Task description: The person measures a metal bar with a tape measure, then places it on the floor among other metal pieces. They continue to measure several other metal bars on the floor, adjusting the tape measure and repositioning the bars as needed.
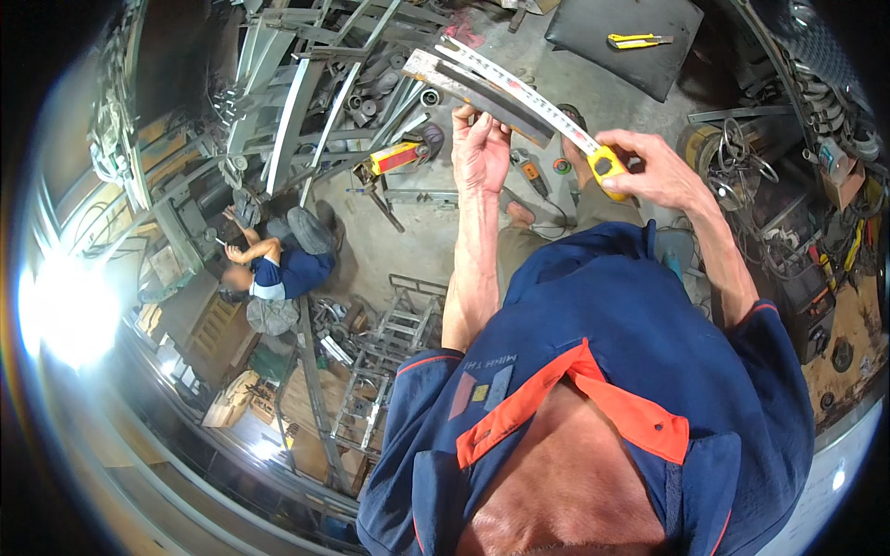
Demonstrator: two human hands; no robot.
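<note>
My left hand [481, 156] is closed under a dark, flat-sided metal bar [491, 97] and holds it up in front of me. The bar slants from upper left down to the right, and its far left end is pale and rusty. In my right hand [660, 171] is the yellow case of a tape measure [609, 169], fingers and thumb wrapped round it. Its white blade [528, 94] is pulled out along the bar's far edge, with the hooked tip beyond my left hand, near the bar's left end.
A yellow utility knife [640, 41] lies on a black pad [593, 28]. A corded power tool [532, 176] is on the floor by my feet. At left, a co-worker [283, 264] sits low. Metal profiles [298, 116], a yellow-red box [394, 158] and coiled cables [732, 176] lie around.
</note>
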